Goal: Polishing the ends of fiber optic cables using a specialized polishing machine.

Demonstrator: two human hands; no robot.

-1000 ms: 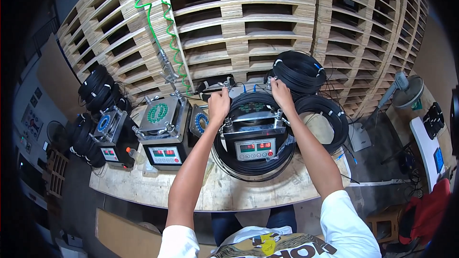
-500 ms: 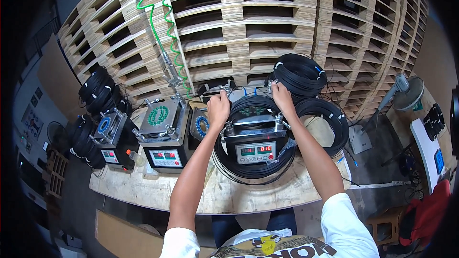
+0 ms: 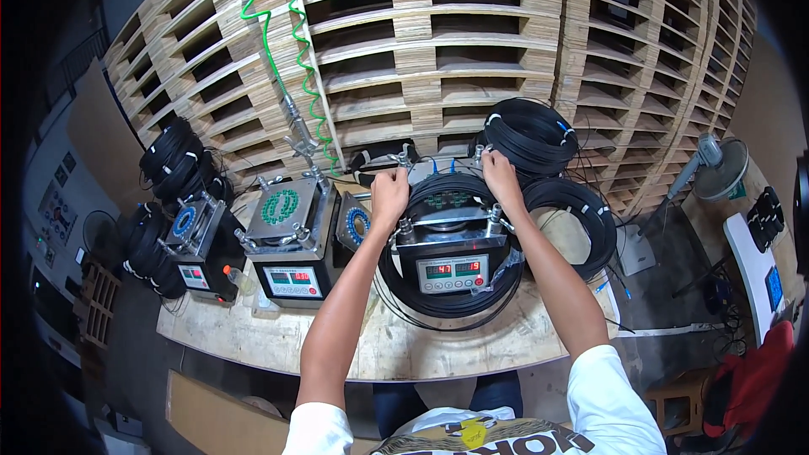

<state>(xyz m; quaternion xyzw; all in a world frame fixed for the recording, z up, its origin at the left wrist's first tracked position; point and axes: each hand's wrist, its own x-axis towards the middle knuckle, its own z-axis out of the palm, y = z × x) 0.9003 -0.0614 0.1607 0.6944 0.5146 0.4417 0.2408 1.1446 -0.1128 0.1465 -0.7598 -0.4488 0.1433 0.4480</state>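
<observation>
Both arms reach over a black bench machine (image 3: 407,268) with a lit control panel (image 3: 453,274) on its front. My left hand (image 3: 390,195) is closed at its rear left corner, fingers curled around a metal clamp knob (image 3: 405,154). At the rear right corner, my right hand (image 3: 500,177) pinches another clamp knob (image 3: 480,154). The fingertips are partly hidden at both corners. A coil of black cable (image 3: 394,297) loops over and around the machine. Blue connectors (image 3: 452,167) stand behind the top plate. Front corner clamps (image 3: 494,221) show between my arms.
A second machine (image 3: 291,236) with green fittings on top and a smaller one (image 3: 198,244) stand to the left. Black cable coils (image 3: 529,136) lie at the back right. Green coiled air hoses (image 3: 299,34) hang before stacked wooden pallets (image 3: 472,25). A fan (image 3: 716,170) stands far right.
The red digits on the panels of the machine before me and the one beside it have changed. Both hands stay at the rear corners, with only slight shifts.
</observation>
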